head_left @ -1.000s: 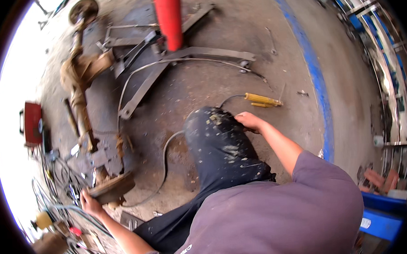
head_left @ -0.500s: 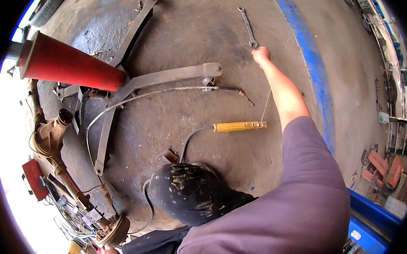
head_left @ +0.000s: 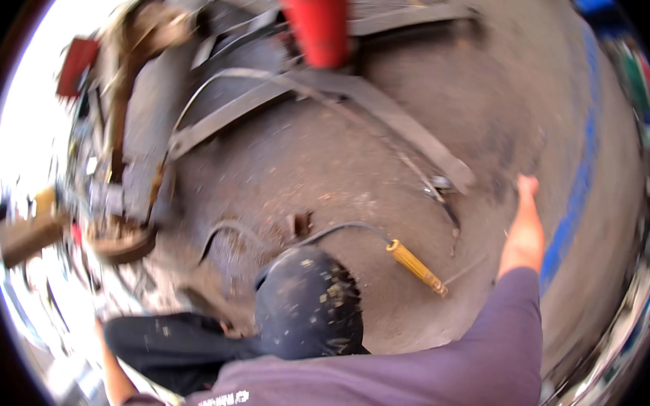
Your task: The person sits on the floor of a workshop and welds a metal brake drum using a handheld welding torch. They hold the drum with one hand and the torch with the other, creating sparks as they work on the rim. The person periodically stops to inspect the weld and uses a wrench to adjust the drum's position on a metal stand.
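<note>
My right hand (head_left: pixel 526 183) is stretched out low over the floor (head_left: pixel 459 110), right of the stand's grey leg (head_left: pixel 401 123); motion blur smears its fingers and a faint wrench shape just beyond it. My left hand (head_left: pixel 100 327) is low at the left beside my dark-trousered leg; its fingers are unclear. My bent knee (head_left: pixel 307 291) is at the lower middle. A yellow cylindrical tool (head_left: pixel 415 268) with a black cord (head_left: pixel 348 226) lies between knee and right arm. A long cable (head_left: pixel 236 72) arches across the stand.
A red column (head_left: pixel 314 26) rises from the stand at the top. A rusty axle (head_left: pixel 120 88) with a round drum (head_left: pixel 120 244) runs along the left, near a red box (head_left: pixel 76 69) and clutter. A blue painted line (head_left: pixel 572 221) curves along the right, with blurred clutter beyond it.
My view has swung since half a second ago. My right arm, bent by my knee a second ago, is stretched out. My left hand has come away from the drum.
</note>
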Demonstrator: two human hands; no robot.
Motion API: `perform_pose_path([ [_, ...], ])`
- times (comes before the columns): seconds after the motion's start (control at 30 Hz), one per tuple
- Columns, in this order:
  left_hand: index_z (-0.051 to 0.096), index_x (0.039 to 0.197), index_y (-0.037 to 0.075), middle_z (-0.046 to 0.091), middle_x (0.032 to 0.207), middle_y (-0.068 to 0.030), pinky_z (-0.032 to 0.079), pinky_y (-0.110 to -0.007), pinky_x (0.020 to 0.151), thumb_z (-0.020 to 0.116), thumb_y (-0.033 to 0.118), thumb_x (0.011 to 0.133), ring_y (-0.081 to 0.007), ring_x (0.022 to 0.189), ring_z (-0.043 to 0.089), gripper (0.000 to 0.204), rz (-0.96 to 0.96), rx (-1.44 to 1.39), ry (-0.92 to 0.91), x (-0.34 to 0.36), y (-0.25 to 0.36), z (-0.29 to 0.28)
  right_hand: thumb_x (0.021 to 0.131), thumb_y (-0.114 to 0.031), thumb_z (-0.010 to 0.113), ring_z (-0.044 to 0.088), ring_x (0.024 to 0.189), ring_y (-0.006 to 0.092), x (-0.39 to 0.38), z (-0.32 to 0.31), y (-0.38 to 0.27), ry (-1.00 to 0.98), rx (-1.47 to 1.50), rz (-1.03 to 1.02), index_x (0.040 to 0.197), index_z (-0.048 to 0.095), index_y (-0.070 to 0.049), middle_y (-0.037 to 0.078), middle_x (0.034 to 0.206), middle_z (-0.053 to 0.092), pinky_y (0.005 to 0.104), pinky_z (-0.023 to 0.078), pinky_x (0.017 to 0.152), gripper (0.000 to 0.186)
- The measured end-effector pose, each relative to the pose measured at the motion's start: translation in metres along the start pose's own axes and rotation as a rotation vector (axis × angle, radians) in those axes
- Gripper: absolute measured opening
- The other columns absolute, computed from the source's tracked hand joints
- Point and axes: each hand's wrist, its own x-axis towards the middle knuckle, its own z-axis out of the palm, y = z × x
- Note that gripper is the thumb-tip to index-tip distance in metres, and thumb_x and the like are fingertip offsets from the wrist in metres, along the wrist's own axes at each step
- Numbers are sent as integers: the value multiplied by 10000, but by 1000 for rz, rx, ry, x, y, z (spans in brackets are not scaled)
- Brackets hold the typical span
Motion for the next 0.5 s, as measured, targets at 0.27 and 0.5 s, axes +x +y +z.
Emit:
perform_pose_path([
  [0.27, 691, 897, -29, 701, 843, -242, 541, -468, 787, 707, 382, 904, -361, 865, 702, 412, 17, -327, 65, -27, -27, 97, 779, -248, 739, 650, 747, 300, 22, 28, -14, -448, 227, 229, 1024, 693, 22, 118, 916, 685, 497, 543, 657, 368],
  [0.5, 700, 922, -66, 715, 861, -235, 535, -432, 796, 705, 260, 887, -321, 857, 701, 327, 152, -702, 89, 30, 51, 54, 907, -247, 726, 561, 588, 137, -84, -16, -28, -536, 803, 314, 817, 585, -130, 6, 719, 603, 298, 515, 522, 205],
])
